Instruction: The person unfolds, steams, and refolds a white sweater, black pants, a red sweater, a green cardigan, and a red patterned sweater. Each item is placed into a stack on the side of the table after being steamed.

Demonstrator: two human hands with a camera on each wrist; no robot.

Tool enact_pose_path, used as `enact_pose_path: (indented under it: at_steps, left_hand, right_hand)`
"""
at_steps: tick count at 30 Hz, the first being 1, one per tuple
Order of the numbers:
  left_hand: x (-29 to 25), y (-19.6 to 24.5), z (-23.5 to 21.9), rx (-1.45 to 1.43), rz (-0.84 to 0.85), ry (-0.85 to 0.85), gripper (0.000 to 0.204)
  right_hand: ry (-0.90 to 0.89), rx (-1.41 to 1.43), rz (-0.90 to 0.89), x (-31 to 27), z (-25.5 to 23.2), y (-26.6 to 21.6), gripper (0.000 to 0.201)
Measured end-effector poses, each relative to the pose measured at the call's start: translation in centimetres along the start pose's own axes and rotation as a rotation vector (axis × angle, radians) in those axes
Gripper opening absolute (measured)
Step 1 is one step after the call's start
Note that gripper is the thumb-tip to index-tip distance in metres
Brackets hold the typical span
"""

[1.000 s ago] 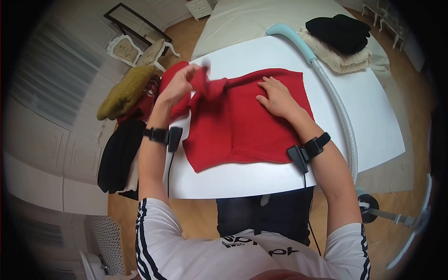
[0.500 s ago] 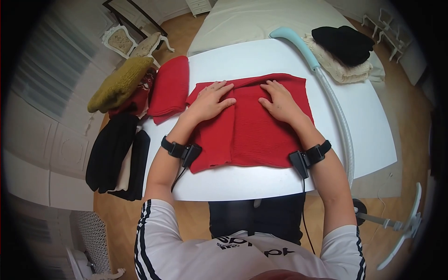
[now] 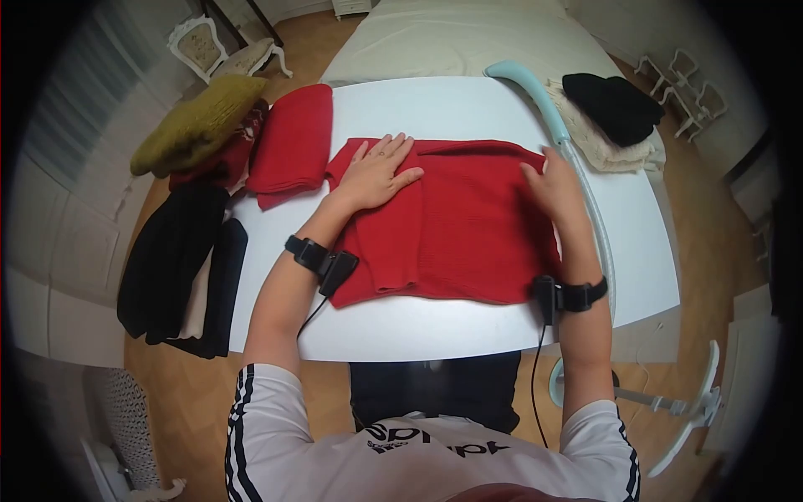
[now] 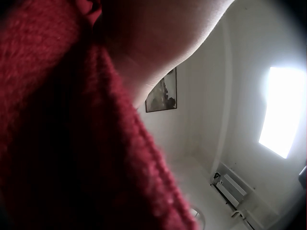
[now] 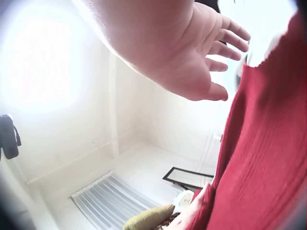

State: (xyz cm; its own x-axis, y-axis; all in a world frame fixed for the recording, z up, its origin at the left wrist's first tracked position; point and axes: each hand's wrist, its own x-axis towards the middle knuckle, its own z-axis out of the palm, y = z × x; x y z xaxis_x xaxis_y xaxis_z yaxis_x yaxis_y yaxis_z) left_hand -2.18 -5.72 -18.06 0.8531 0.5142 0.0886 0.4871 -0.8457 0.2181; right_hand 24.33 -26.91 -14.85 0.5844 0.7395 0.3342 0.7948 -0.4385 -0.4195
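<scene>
A red knitted sweater [image 3: 481, 226] lies spread on the white table, with a folded-over panel along its left part. On the upper left of the knit rests my left hand [image 3: 375, 177], palm down with fingers extended. My right hand [image 3: 559, 192] is at the sweater's upper right edge. In the right wrist view that hand [image 5: 192, 57] has its fingers loosely extended and spread, with nothing held and a gap to the red knit [image 5: 268, 134]. The left wrist view is mostly filled by red knit [image 4: 120, 158], and the left fingers are hidden there.
A folded red garment [image 3: 293, 138], an olive knit [image 3: 196, 125] and black folded clothes [image 3: 171, 259] sit on the left. Along the right runs a steamer hose [image 3: 598, 217] with a light blue handle [image 3: 535, 96]. Behind it a black garment [image 3: 615, 109] tops a cream knit [image 3: 598, 151].
My left hand has laid down the red fabric it was lifting and now rests flat on it. My right hand has slid from the sweater's middle to its right edge.
</scene>
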Motion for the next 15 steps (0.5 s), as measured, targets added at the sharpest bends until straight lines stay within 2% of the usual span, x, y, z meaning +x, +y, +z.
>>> enact_pose_path:
  at_steps: [2, 3, 5, 9, 11, 12, 13, 15]
  left_hand:
    - [0.1, 0.0, -0.1, 0.033, 0.001, 0.005, 0.079]
    - [0.0, -0.2, 0.0, 0.023, -0.009, 0.009, 0.079]
    - [0.3, -0.6, 0.5, -0.023, 0.008, 0.018, 0.070]
    - [0.9, -1.6, 1.4, -0.155, 0.013, 0.043, 0.061]
    - [1.0, -1.9, 1.3, -0.252, 0.016, 0.074, 0.060]
    - [0.9, -2.1, 1.2, -0.332, 0.026, 0.097, 0.059]
    - [0.9, -2.4, 1.1, -0.343, 0.021, 0.101, 0.059]
    - [0.7, -2.9, 0.5, -0.568, 0.077, 0.161, 0.057]
  right_hand:
    - [-0.102, -0.005, 0.158, -0.8, -1.9, 0.7, 0.063]
    - [-0.119, -0.025, 0.166, -1.2, -1.4, 1.9, 0.065]
    - [-0.311, -0.077, 0.286, -2.1, -2.3, 1.4, 0.069]
    - [-0.312, -0.052, 0.301, -3.4, -2.4, -0.2, 0.069]
    - [-0.359, 0.407, 0.498, -3.6, -2.3, -1.2, 0.068]
    - [-0.413, 0.670, 0.575, -2.9, -2.1, -0.7, 0.054]
    - [-0.418, 0.658, 0.573, -2.3, -2.2, 0.2, 0.054]
    - [-0.706, 1.444, 0.664, -0.9, -2.8, 1.2, 0.042]
